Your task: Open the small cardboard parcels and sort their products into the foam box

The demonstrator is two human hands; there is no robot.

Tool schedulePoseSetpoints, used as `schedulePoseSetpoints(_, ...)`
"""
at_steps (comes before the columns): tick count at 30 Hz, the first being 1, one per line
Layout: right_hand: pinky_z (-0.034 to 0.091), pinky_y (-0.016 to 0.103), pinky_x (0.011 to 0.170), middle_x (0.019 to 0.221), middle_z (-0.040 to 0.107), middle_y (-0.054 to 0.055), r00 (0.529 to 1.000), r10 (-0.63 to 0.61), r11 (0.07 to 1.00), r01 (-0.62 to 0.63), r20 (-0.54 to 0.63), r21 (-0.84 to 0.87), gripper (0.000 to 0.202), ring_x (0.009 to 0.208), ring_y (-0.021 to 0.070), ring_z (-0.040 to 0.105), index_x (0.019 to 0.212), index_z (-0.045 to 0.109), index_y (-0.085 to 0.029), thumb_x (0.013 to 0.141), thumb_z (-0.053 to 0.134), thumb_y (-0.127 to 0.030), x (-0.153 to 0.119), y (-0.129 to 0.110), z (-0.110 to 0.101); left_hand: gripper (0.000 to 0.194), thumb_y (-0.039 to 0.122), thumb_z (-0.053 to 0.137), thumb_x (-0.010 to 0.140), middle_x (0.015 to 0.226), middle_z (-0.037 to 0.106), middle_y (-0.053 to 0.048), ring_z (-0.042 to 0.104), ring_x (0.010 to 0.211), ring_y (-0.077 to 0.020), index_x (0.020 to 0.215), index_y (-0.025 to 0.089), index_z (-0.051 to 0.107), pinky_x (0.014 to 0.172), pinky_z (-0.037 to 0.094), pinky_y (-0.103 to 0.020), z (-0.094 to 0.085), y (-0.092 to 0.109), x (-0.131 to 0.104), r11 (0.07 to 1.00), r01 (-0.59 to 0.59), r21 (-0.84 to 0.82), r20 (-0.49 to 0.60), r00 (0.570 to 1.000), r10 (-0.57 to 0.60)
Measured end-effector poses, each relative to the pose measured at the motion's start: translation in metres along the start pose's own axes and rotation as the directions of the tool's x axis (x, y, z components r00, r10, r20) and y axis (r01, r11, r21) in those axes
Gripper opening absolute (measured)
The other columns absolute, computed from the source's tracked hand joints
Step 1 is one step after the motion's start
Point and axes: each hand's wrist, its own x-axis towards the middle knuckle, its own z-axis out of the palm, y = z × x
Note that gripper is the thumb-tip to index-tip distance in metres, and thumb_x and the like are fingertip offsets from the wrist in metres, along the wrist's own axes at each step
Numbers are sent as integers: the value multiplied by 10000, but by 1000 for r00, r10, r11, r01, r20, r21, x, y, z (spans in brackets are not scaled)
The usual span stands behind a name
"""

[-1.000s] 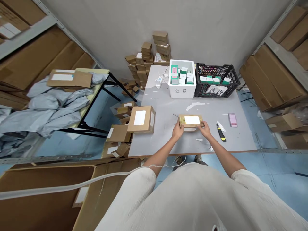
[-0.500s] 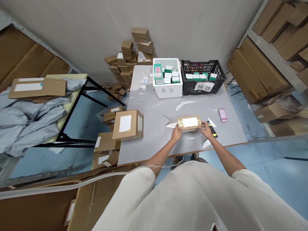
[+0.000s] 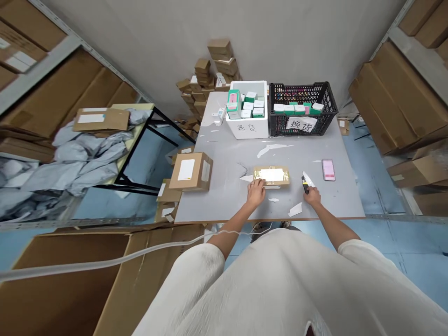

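A small cardboard box (image 3: 284, 176) wrapped in shiny tape, with a white label on top, lies on the grey table near its front. My left hand (image 3: 256, 192) grips its near left corner, fingers curled over the edge. To the right of the box, my right hand (image 3: 312, 196) is closed around a black and yellow utility knife (image 3: 305, 185); its blade cannot be made out. A white paper scrap (image 3: 308, 180) lies just behind the knife, and another scrap (image 3: 295, 209) is near the front edge.
A larger labelled carton (image 3: 192, 171) stands at the table's left. At the back are a white foam bin (image 3: 249, 132) and a black crate (image 3: 301, 130), both holding small green-and-white boxes. A pink phone-like item (image 3: 328, 170) lies right. A white cable (image 3: 154, 252) crosses the foreground.
My right hand has let go of the box and taken hold of the utility knife. The box now rests on the table, slightly left, with my left hand still on it. The view has shifted.
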Motion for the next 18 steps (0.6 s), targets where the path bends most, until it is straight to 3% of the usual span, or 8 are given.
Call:
schedulePoseSetpoints(5, 492, 461, 1074, 1402, 608, 180, 995, -97, 991, 99, 24, -92, 409, 1321, 342, 586, 1363, 623, -189, 974, 613, -315, 16, 15, 13, 552, 152, 490, 980, 1503, 603, -156, 482, 1461, -351, 1515, 239, 594, 1218, 364, -506, 12, 13, -9, 998, 14, 57, 53, 998, -17)
schedulePoseSetpoints(10, 506, 513, 1044, 1392, 599, 233, 985, -174, 982, 173, 0, -82, 405, 1294, 393, 594, 1343, 603, -163, 971, 617, -322, 22, 22, 19, 653, 154, 497, 961, 1550, 571, -162, 441, 1505, -374, 1606, 242, 538, 1261, 336, -522, 12, 17, -10, 999, 39, 33, 97, 994, -42)
schedulePoseSetpoints(14, 529, 459, 990, 1309, 644, 216, 990, -138, 987, 139, -15, 82, 419, 1195, 360, 647, 1283, 602, -184, 876, 687, -239, 20, 23, 17, 731, 180, 537, 936, 1590, 540, -171, 408, 1538, -391, 1662, 239, 477, 1290, 312, -548, 15, 14, -8, 999, 47, 21, 131, 990, -49)
schedulePoseSetpoints(18, 545, 387, 910, 1170, 709, 141, 994, -107, 942, 114, -40, 316, 479, 1066, 302, 676, 1247, 580, -205, 813, 751, -313, 13, 17, 9, 773, 208, 556, 928, 1687, 444, -188, 295, 1625, -400, 1689, 200, 421, 1329, 246, -572, 22, 9, -11, 1000, -1, 26, 144, 990, -3)
